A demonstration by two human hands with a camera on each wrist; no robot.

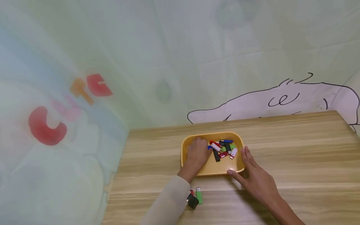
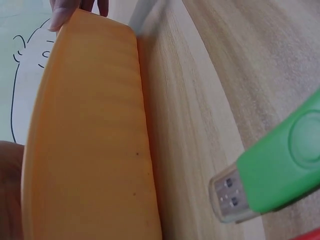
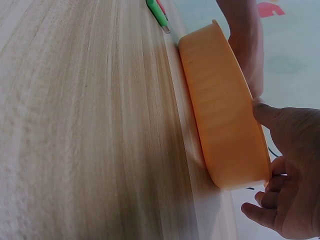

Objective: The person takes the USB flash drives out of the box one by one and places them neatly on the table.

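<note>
A yellow plastic basket (image 1: pixel 213 168) stands on the wooden table, with several USB flash drives (image 1: pixel 227 148) heaped in its right half. My left hand (image 1: pixel 198 153) reaches down into the left half, knuckles up. Its fingertips are hidden, and a bit of blue (image 1: pixel 209 147) shows beside them; whether they hold it I cannot tell. Around the basket's near right corner, my right hand (image 1: pixel 258 181) holds the rim, thumb on the front side and fingers on the right side. In the right wrist view the thumb (image 3: pixel 267 114) touches the rim.
In front of the basket, next to my left sleeve (image 1: pixel 171 197), lie a green USB flash drive (image 1: pixel 199 196) and a partly covered red one (image 1: pixel 192 191). A small black object (image 1: pixel 192 202) is at the sleeve. Behind the table (image 1: pixel 295 150) hangs a printed cloth (image 1: pixel 182 62).
</note>
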